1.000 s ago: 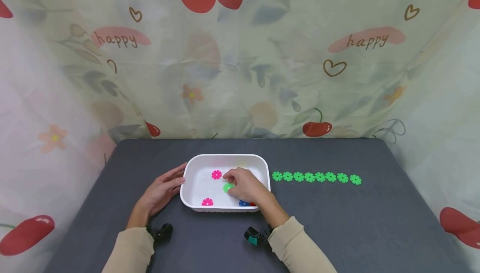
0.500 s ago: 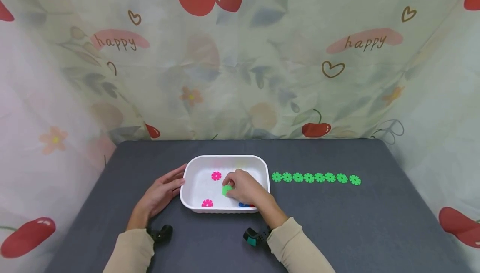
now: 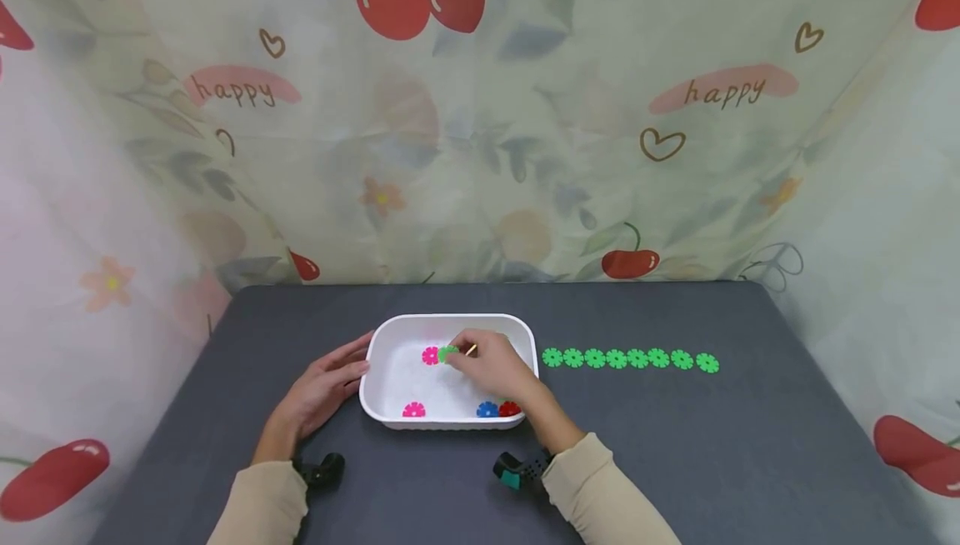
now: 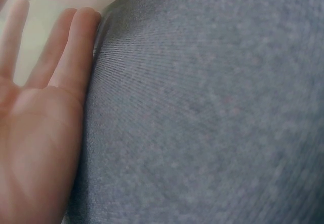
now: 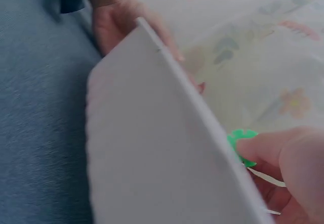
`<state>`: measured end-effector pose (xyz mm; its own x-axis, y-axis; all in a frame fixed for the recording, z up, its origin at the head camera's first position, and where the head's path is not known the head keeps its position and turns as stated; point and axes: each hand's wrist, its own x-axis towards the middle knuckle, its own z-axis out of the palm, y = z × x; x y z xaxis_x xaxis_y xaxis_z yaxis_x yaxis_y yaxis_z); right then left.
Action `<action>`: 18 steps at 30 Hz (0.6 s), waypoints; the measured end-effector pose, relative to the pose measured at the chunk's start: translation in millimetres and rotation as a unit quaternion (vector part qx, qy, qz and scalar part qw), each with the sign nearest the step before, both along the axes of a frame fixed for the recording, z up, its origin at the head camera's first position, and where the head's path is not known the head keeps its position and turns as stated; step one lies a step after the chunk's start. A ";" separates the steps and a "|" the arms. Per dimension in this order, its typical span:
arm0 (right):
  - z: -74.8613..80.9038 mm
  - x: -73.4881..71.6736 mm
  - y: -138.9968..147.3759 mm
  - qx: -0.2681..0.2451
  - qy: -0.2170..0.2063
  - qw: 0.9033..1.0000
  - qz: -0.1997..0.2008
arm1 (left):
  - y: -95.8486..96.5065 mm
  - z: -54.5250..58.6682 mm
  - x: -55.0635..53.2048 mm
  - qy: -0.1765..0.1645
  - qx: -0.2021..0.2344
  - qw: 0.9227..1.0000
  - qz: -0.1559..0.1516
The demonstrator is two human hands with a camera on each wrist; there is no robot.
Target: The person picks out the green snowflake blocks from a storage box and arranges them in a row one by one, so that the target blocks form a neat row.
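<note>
A white plastic tray [image 3: 448,422] stands on the dark table. My right hand [image 3: 495,366] reaches over its right side and pinches a green notched disc [image 3: 446,353] between thumb and fingertips; the right wrist view shows this green disc [image 5: 242,143] behind the near rim. A thin pale yellow strip [image 3: 471,350] shows at the fingers. In the tray lie a pink disc [image 3: 429,356] beside the held disc, another pink disc [image 3: 413,410], a blue disc [image 3: 487,409] and a red disc [image 3: 510,409] along the near wall. My left hand [image 3: 318,387] rests against the tray's left end, fingers extended.
Several green discs [image 3: 617,359] lie in a row on the table to the right of the tray. A patterned curtain [image 3: 480,153] closes off the back and both sides of the table [image 3: 675,462].
My right hand has pinched the green disc and lifted it from the tray's floor, shifting slightly away from me. The blue and red discs show more fully. The left hand stays put.
</note>
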<state>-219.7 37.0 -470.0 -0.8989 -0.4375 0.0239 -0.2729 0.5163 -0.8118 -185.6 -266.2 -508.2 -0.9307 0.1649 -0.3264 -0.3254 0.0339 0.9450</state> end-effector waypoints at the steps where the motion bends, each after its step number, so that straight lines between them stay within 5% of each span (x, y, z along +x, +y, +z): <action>1: 3.1 0.2 1.6 -0.010 -0.006 1.000 -0.007 | 0.0 -0.4 0.2 0.001 0.001 1.000 0.000; 9: 24.1 0.0 20.6 -0.083 -0.036 0.995 -0.046 | 0.0 -1.9 0.2 0.003 0.008 1.000 0.003; 18: 30.4 -4.6 45.7 -0.136 -0.054 0.985 -0.096 | -0.1 -4.7 -0.9 0.015 0.023 1.000 -0.002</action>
<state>-224.3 82.7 -439.6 -0.9681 -0.2501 0.0165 -0.0962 0.3100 -0.9459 -186.5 -266.3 -512.9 -0.9390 0.1827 -0.2912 -0.2977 -0.0083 0.9546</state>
